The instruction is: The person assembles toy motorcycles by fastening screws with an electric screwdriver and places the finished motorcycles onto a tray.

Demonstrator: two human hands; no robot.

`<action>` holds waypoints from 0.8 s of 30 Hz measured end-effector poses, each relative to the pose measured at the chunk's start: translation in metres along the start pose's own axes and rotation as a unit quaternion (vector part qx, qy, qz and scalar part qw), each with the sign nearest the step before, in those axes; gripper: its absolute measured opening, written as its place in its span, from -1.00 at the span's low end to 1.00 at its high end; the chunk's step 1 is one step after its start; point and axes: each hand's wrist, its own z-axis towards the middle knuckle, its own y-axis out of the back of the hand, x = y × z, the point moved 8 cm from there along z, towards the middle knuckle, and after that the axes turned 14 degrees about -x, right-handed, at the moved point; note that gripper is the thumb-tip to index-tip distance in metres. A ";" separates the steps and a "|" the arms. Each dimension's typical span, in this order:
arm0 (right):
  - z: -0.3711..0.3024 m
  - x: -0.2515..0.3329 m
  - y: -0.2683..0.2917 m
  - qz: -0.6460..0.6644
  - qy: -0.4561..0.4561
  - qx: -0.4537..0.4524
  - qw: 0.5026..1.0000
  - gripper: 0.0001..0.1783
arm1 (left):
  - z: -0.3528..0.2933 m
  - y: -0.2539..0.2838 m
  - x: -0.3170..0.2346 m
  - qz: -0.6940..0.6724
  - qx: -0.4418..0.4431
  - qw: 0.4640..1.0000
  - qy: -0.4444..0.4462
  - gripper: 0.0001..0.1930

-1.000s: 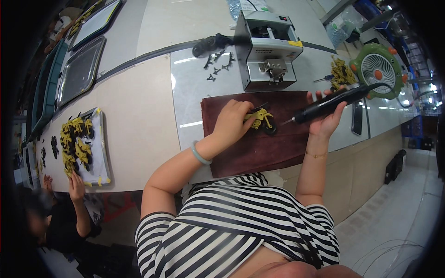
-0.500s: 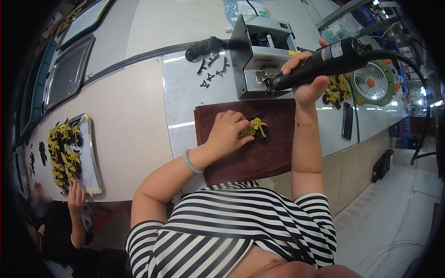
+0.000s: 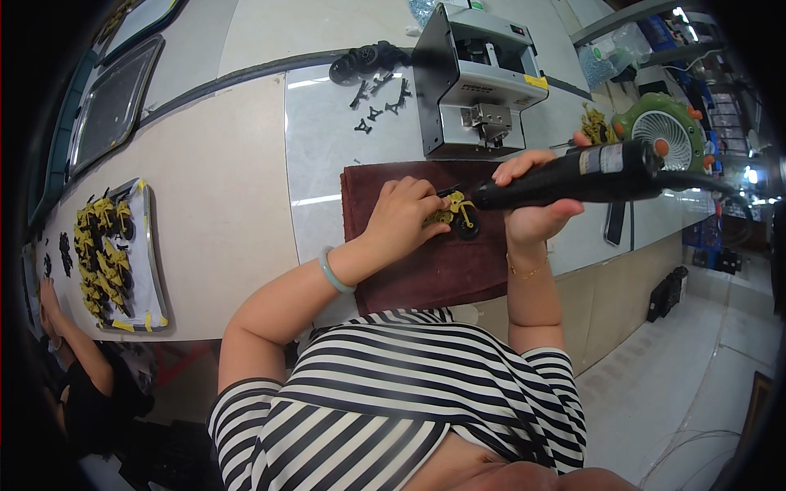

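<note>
On a folded maroon cloth (image 3: 426,282) lies a small yellow and black toy motorcycle (image 3: 464,211), with one black wheel showing. My left hand (image 3: 403,214) grips it from the left, its fingers covering part of it. A black electric screwdriver (image 3: 585,173) is wrapped in my right hand (image 3: 530,225) and held nearly level. Its front end points left at the motorcycle's right side; I cannot tell whether the tip touches.
Behind the cloth stands a grey and black box-shaped machine (image 3: 483,94). Loose black parts (image 3: 381,102) lie left of it. A green fan (image 3: 661,135) and phone (image 3: 614,222) are at right. A tray of yellow motorcycles (image 3: 151,254) sits left, near a co-worker's arm (image 3: 82,340).
My right hand has brought the screwdriver from the machine's front down to the motorcycle. My left hand stays on the motorcycle. The co-worker's hand has left the tray and moved further left.
</note>
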 end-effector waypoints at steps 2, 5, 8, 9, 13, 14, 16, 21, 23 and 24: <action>-0.010 -0.001 -0.003 0.011 -0.005 0.000 1.000 0.11 | -0.002 0.000 0.001 0.004 0.001 1.000 0.004 -0.66; -0.014 -0.005 -0.002 0.027 -0.014 0.002 1.000 0.13 | -0.001 0.001 0.000 0.005 0.002 1.000 0.005 -0.65; -0.016 -0.009 -0.005 0.010 -0.021 0.006 1.000 0.10 | -0.001 0.000 0.001 0.005 0.005 1.000 0.007 -0.65; -0.018 -0.012 -0.005 0.006 -0.018 0.015 1.000 0.08 | -0.001 -0.001 0.001 0.004 0.006 1.000 0.008 -0.65; -0.025 -0.023 -0.009 0.011 -0.021 0.070 0.997 -0.02 | 0.000 -0.002 0.001 0.005 0.009 1.000 0.008 -0.65; -0.026 -0.023 -0.010 0.017 -0.026 0.074 0.997 -0.03 | 0.001 -0.003 0.002 0.004 0.011 1.000 0.008 -0.65; -0.027 -0.025 -0.010 0.027 -0.036 0.077 0.996 -0.02 | 0.001 -0.002 0.001 0.003 0.012 1.000 0.008 -0.65; -0.024 -0.025 -0.012 0.031 -0.043 0.046 0.998 -0.01 | 0.001 -0.001 0.001 0.003 0.012 1.000 0.006 -0.66; -0.022 -0.025 -0.010 0.011 -0.025 0.057 0.998 0.00 | 0.001 -0.002 0.001 0.011 0.018 1.000 0.010 -0.66; -0.018 -0.021 -0.013 0.013 -0.023 0.061 0.998 0.00 | 0.000 0.000 0.002 0.012 0.014 1.000 0.010 -0.66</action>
